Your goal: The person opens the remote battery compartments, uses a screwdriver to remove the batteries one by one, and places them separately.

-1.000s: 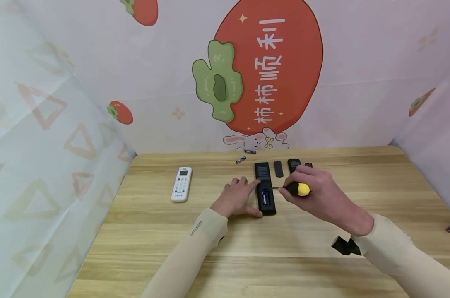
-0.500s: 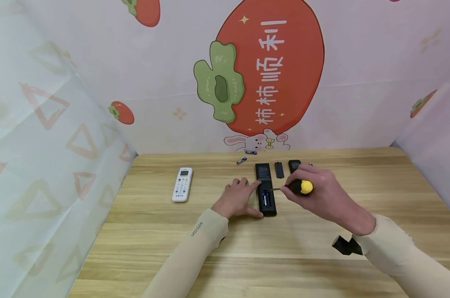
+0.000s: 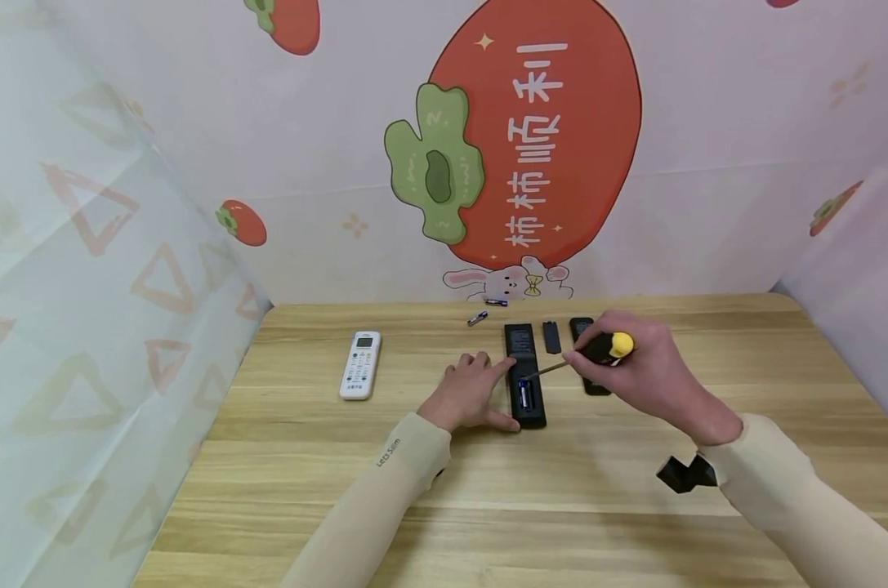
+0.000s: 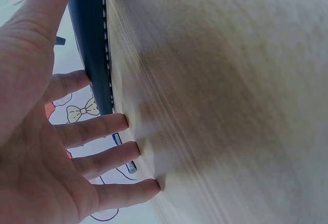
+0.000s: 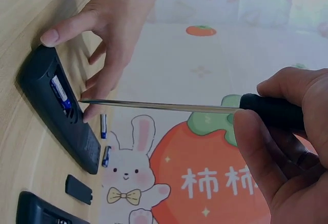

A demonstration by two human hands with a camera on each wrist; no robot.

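A black remote control (image 3: pixel 519 339) lies back up on the wooden table, its battery compartment uncovered. Inside sits a blue-and-silver battery (image 5: pixel 60 92). My left hand (image 3: pixel 467 392) spreads beside the remote, thumb against the near end and index finger at its side edge; in the left wrist view the other fingers (image 4: pixel 110 157) stay straight, tips on the table. My right hand (image 3: pixel 638 371) grips a screwdriver (image 5: pixel 169 105) by its black handle with a yellow end. Its thin shaft slants down leftward, and the tip overlaps the compartment near the battery's far end in the head view.
Right of the remote are a loose black battery cover (image 3: pixel 551 336) and a second black remote (image 3: pixel 582 327), partly behind my right hand. Two loose batteries (image 3: pixel 477 318) lie near the back wall. A white remote (image 3: pixel 359 365) is on the left.
My right hand has shifted up and right, tilting the screwdriver; more of its shaft and of the second black remote shows. My left hand stays in place at the remote.
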